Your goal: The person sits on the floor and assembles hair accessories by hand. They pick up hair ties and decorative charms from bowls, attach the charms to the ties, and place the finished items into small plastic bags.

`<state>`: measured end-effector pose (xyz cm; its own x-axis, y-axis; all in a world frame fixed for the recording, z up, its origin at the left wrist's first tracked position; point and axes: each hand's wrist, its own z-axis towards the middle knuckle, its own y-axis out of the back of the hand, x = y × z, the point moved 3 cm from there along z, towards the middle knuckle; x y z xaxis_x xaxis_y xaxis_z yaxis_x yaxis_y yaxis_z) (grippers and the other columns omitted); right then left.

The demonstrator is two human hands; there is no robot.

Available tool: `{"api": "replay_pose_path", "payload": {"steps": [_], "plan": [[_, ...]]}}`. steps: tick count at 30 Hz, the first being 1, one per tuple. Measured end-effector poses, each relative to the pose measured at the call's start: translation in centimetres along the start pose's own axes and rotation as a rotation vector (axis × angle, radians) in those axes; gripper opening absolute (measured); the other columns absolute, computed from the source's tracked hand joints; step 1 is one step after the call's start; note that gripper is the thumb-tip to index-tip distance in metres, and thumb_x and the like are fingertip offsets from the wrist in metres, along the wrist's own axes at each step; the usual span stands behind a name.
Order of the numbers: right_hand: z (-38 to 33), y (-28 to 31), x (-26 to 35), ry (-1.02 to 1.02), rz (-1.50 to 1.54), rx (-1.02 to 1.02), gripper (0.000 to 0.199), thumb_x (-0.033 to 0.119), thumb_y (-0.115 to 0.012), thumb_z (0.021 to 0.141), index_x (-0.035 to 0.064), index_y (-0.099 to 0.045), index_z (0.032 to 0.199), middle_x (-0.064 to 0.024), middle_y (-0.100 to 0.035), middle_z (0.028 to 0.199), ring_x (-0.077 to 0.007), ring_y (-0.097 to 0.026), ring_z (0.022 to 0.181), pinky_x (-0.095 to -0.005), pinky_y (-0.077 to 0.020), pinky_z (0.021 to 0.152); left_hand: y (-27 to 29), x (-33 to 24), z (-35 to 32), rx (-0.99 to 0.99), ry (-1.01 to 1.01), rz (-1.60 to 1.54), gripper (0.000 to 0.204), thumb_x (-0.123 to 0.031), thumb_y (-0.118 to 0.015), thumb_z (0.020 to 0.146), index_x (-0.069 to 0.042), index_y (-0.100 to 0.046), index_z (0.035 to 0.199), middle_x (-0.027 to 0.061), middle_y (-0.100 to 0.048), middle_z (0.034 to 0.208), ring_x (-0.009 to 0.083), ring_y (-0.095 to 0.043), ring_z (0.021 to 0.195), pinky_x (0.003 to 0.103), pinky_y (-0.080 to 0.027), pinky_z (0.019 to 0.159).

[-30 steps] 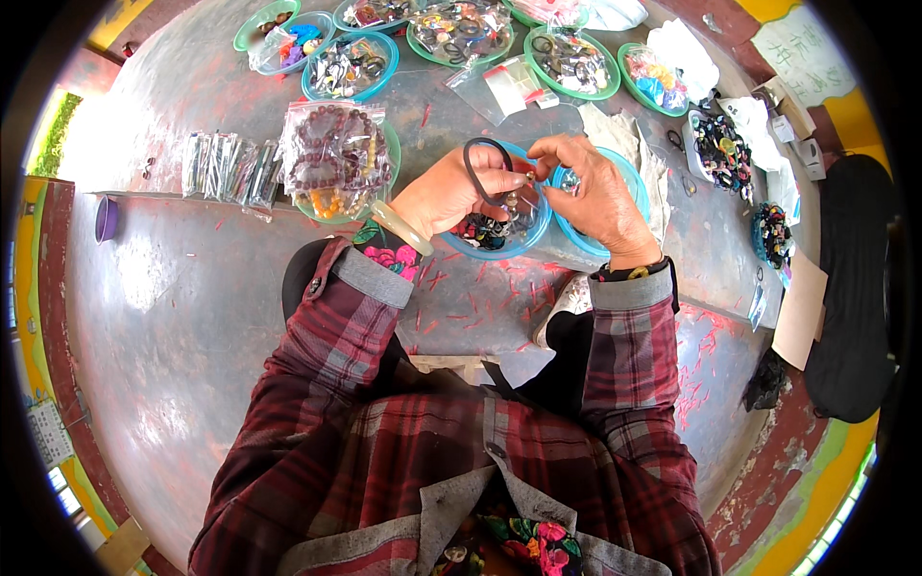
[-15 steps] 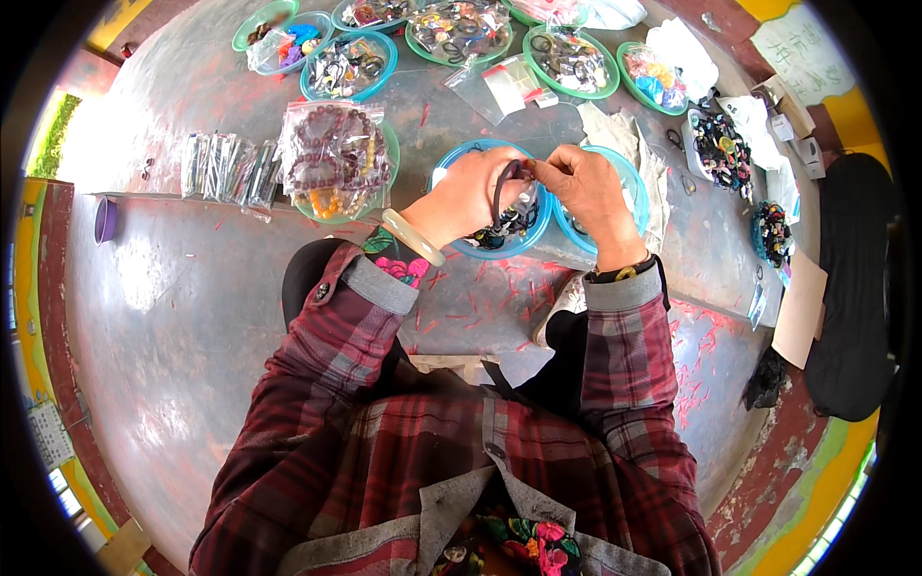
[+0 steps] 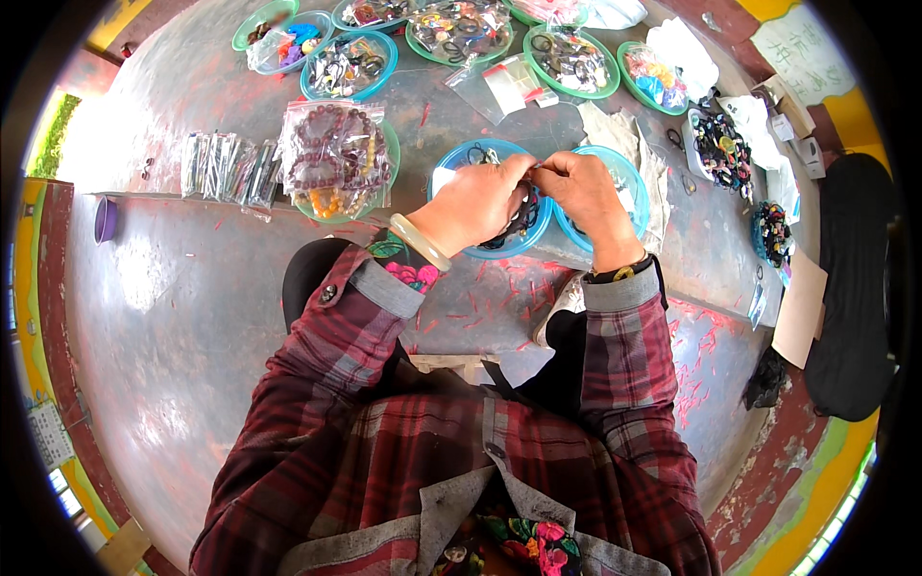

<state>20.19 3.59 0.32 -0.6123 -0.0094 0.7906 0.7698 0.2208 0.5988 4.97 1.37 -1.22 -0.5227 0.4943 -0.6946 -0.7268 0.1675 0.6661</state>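
Observation:
My left hand (image 3: 480, 200), with a pale bangle at its wrist, is closed in a pinch above the left blue basket (image 3: 445, 163). Its fingertips meet those of my right hand (image 3: 588, 202), which is also pinched closed. Between them they hold a dark elastic band (image 3: 523, 199), mostly covered by my fingers. Dark bands fill part of the left basket below. The right blue basket (image 3: 636, 182), partly hidden under my right hand, has pale pieces in it.
Beyond stand several baskets of small goods, among them a green basket (image 3: 616, 84). Left lie bagged beads (image 3: 336, 154) and packets of thin sticks (image 3: 230, 171). A white basket of dark items (image 3: 693, 154) is at right, near a cardboard piece (image 3: 799, 312). The surface has a step edge.
My left hand has turned and its fingertips have come up against the right ones. The dark loop that stood out beside my left hand is now mostly hidden.

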Motion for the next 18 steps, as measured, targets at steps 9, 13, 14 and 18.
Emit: {"api": "replay_pose_path", "payload": {"steps": [9,13,14,18], "plan": [[0.0,-0.1,-0.1,-0.004,0.051,0.04,0.029,0.028,-0.061,0.073,-0.0008,-0.066,0.074,-0.0141,-0.062,0.065,-0.0233,-0.06,0.061,-0.0322,-0.0443,0.059,-0.2,-0.3,0.0,0.0,-0.085,0.062,0.038,-0.009,-0.049,0.081,-0.003,-0.039,0.117,0.0225,-0.06,0.079,0.0401,-0.059,0.071,0.049,-0.046,0.06],[0.1,0.0,-0.5,-0.021,0.068,0.024,0.026,0.024,-0.06,0.072,-0.0021,-0.064,0.073,-0.0135,-0.062,0.064,-0.0211,-0.059,0.06,-0.0312,-0.0438,0.058,-0.3,-0.4,0.1,0.037,-0.035,0.022,0.043,-0.008,-0.049,0.081,-0.004,-0.038,0.122,0.0222,-0.061,0.08,0.0389,-0.059,0.074,0.047,-0.046,0.062],[0.2,0.1,-0.6,-0.016,0.079,0.013,0.025,0.022,-0.059,0.071,-0.0026,-0.063,0.073,-0.013,-0.061,0.063,-0.02,-0.058,0.059,-0.0309,-0.0435,0.057,-0.3,-0.3,0.1,0.039,-0.019,-0.001,0.044,-0.007,-0.05,0.081,-0.004,-0.037,0.123,0.022,-0.061,0.08,0.0384,-0.06,0.076,0.046,-0.047,0.063],[0.1,1.0,-0.3,0.015,0.122,0.09,0.022,0.018,-0.057,0.07,-0.0037,-0.061,0.072,-0.0105,-0.058,0.059,-0.0164,-0.054,0.056,-0.0298,-0.042,0.056,0.0,0.6,0.1,-0.014,-0.01,-0.246,0.045,-0.003,-0.056,0.08,-0.005,-0.041,0.123,0.019,-0.062,0.095,0.0323,-0.062,0.086,0.036,-0.048,0.072]]}}
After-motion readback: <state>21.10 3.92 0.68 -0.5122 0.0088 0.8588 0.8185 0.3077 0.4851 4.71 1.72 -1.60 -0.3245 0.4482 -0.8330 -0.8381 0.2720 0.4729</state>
